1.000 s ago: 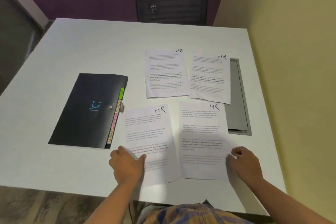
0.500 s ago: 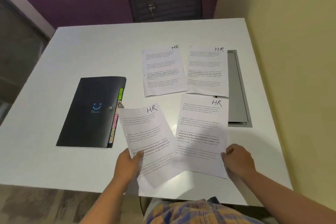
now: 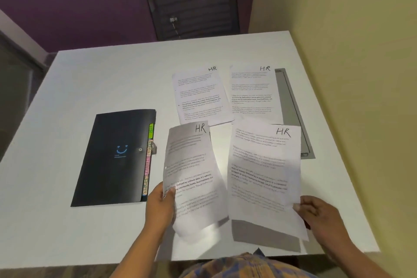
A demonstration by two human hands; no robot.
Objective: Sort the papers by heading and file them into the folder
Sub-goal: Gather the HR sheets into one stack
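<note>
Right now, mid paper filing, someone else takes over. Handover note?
Left hand grips the near-left sheet by its edge, off the table.
Right hand pinches the near-right sheet by its corner, also off the table.
Far-left sheet and far-right sheet lie flat. All four headed HR.
Folder lies closed, left of the sheets.
Done: nothing filed. Left: stack all four, open folder, file.

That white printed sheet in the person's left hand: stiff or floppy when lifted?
Probably floppy: the white printed sheet pinched by the left hand bows and its lower corner droops. Likely very light, since a pinch at one edge lifts it. It would probably slide easily on the smooth white table.
</note>
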